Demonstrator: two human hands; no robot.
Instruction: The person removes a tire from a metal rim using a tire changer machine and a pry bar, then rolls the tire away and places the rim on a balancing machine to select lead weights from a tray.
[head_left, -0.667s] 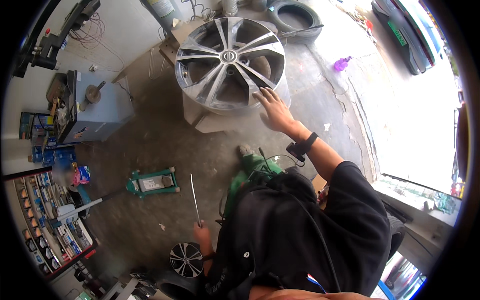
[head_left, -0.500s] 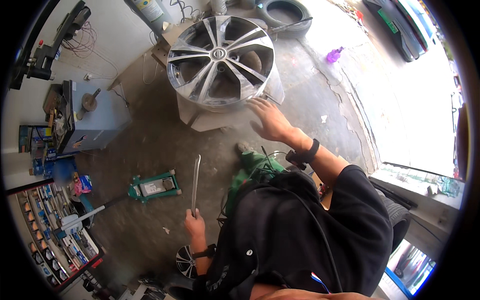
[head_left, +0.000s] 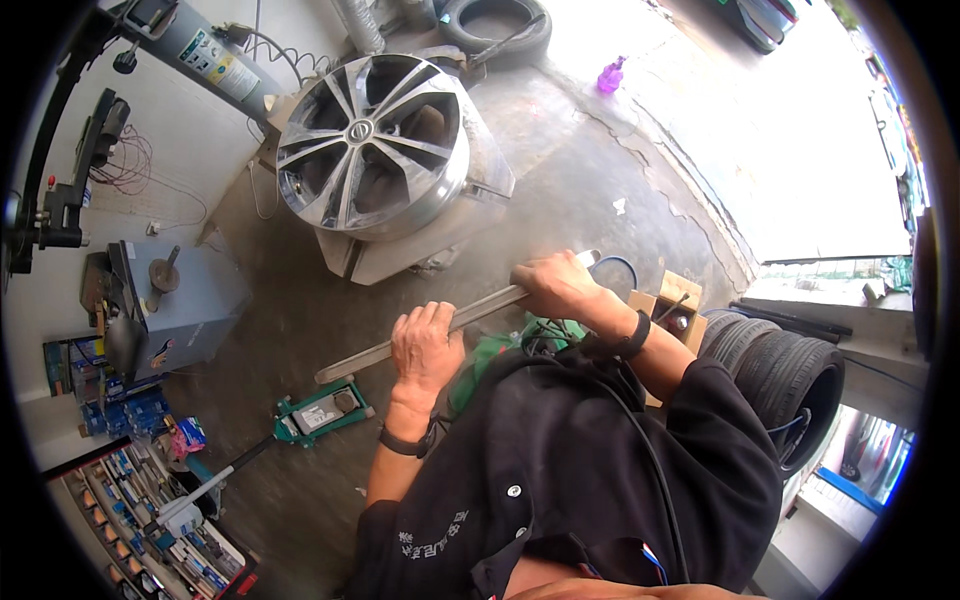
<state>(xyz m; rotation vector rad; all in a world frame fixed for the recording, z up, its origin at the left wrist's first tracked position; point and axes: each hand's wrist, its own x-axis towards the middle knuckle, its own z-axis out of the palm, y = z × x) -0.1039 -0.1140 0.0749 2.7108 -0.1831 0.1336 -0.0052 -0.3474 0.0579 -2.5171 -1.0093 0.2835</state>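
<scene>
A long flat metal tire lever (head_left: 366, 363) lies slantwise before my body, its low end at the left. My left hand (head_left: 425, 350) covers the middle of the lever, fingers bent over it and their undersides hidden. Further up, my right hand (head_left: 562, 285) is closed around the lever, with a bright end showing just beyond it. Ahead of both hands, a silver alloy wheel rim (head_left: 362, 133) with dark openings rests on the metal plate of a tire changer (head_left: 400, 258). No tire shows on this rim. Neither hand touches it.
A green floor jack (head_left: 322, 408) stands at the left, near a tool tray (head_left: 150, 510) and a grey cabinet (head_left: 190, 300). Tires (head_left: 785, 375) stand at the right beside a wooden box (head_left: 680, 300). Further off are another tire (head_left: 497, 45) and a purple bottle (head_left: 610, 76).
My right hand has left the rim's edge and come back to take hold of the lever. My left hand has risen with the lever, now slanted. The view has shifted.
</scene>
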